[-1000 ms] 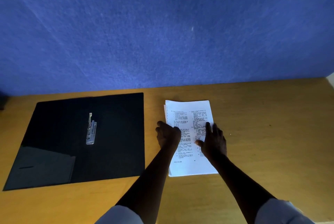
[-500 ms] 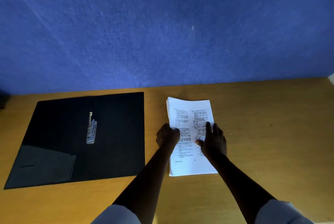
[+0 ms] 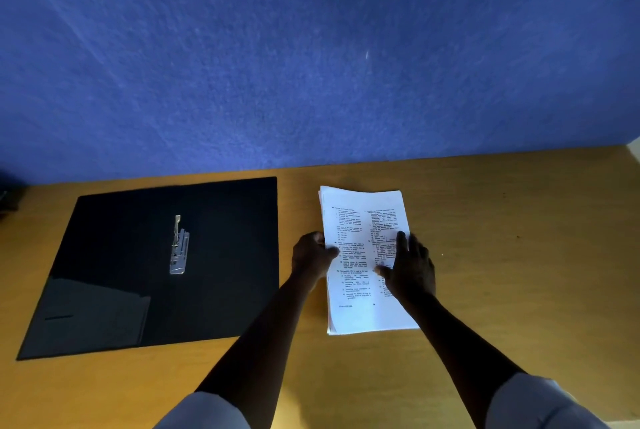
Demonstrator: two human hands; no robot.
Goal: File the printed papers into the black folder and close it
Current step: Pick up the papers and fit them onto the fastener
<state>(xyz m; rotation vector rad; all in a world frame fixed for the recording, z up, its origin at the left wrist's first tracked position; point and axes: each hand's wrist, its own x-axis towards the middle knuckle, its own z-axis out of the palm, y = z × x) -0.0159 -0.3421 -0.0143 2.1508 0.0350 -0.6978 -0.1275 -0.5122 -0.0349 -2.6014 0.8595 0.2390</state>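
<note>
A black folder (image 3: 221, 255) lies open and flat on the left of the wooden desk, with a metal clip mechanism (image 3: 179, 246) upright at its middle. To its right lies a stack of printed papers (image 3: 356, 220), its left edge lifted a little. My left hand (image 3: 311, 255) grips that left edge, thumb on top of the sheets. My right hand (image 3: 412, 267) rests flat on the right half of the stack with fingers spread, pressing it down.
The wooden desk (image 3: 519, 255) runs to a blue wall (image 3: 311, 47) right behind the folder and papers. A dark object (image 3: 7, 200) sits at the far left edge. A glossy pocket (image 3: 97, 314) covers the folder's near left corner.
My left hand has slid from on top of the papers to their left edge and taken hold of it, and that edge has risen slightly. My right hand has stayed put.
</note>
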